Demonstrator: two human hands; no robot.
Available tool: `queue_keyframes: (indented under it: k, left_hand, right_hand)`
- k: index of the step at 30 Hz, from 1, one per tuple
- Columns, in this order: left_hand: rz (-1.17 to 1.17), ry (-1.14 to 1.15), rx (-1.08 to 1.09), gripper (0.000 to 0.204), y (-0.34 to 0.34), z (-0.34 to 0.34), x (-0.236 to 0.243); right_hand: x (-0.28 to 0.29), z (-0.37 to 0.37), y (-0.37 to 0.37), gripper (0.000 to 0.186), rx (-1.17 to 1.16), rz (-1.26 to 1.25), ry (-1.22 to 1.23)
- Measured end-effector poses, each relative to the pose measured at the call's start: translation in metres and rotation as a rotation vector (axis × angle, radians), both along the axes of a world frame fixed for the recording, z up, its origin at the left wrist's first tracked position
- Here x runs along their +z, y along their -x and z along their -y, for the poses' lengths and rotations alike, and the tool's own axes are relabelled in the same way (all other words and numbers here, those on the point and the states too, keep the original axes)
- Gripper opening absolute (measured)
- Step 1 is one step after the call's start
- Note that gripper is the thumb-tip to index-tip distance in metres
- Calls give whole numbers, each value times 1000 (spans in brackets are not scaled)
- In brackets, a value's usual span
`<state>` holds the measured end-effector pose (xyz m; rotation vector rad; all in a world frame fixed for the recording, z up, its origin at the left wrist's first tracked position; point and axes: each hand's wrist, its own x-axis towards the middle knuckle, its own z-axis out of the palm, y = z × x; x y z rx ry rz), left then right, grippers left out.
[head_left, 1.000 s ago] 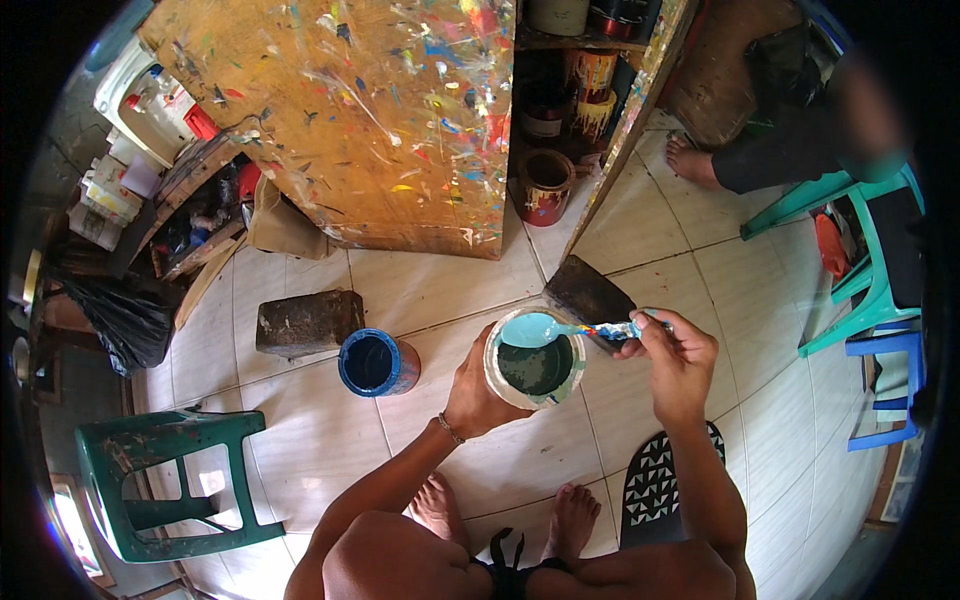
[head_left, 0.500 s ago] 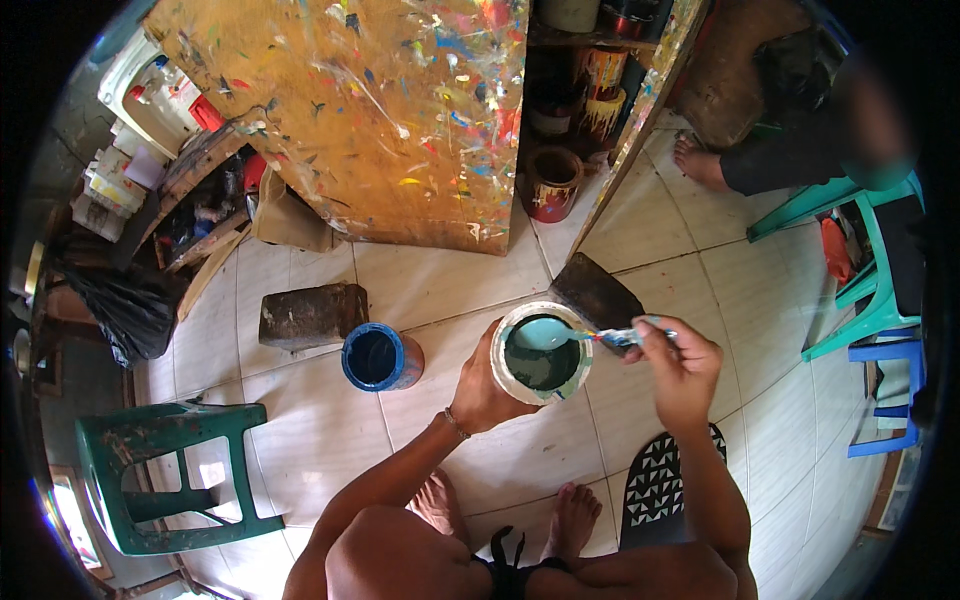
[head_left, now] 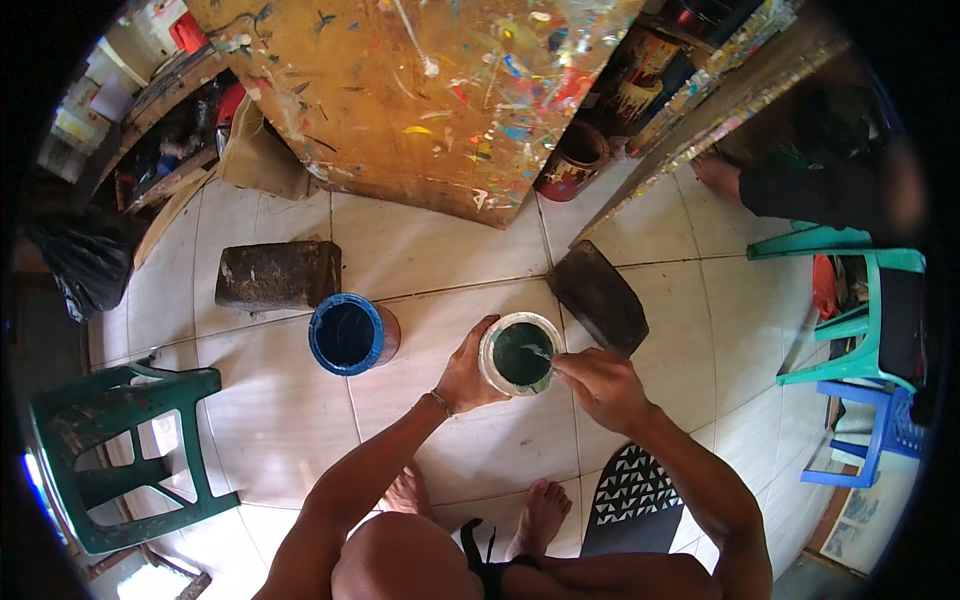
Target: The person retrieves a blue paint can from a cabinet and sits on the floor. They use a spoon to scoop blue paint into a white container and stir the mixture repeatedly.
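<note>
My left hand (head_left: 468,376) is wrapped round the side of a paint can (head_left: 519,318) with a thick white rim and dark green paint inside. The fingers of my right hand (head_left: 606,390) pinch the paint-smeared handle of a spoon (head_left: 540,351), whose bowl is down in the can and hidden by the paint. Left of this can, a blue-rimmed paint can (head_left: 384,338) with dark blue paint stands on the tiles, apart from both hands.
Two dark blocks (head_left: 280,276) (head_left: 600,296) lie on the tiled floor (head_left: 450,255). Beyond is a paint-splashed cabinet door (head_left: 400,100) beside shelves of cans. A green stool (head_left: 130,440) stands left; teal and blue plastic seats and another person's leg (head_left: 800,190) are right.
My right hand has moved left and down to the can. The spoon, earlier level above the opening with pale teal paint, now dips inside. The view has shifted and tilted.
</note>
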<state>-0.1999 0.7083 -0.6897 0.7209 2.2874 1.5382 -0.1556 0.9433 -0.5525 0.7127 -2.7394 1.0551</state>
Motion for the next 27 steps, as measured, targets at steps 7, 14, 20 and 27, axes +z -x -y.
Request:
queue_keyframes:
  k: [7,14,20,27]
  left_hand:
    - [-28,15,3,122,2,-4,-5]
    - [-9,-4,16,120,1,-3,-6]
    - [-34,56,-5,119,2,-4,-2]
    - [-10,57,6,119,2,-3,8]
  right_hand:
    - [-16,19,21,37,97,-152,-173]
    - [-1,5,-3,39,80,-289,-288]
    - [8,-5,-21,35,207,-239,-204]
    - [20,-18,-22,40,218,-88,-177]
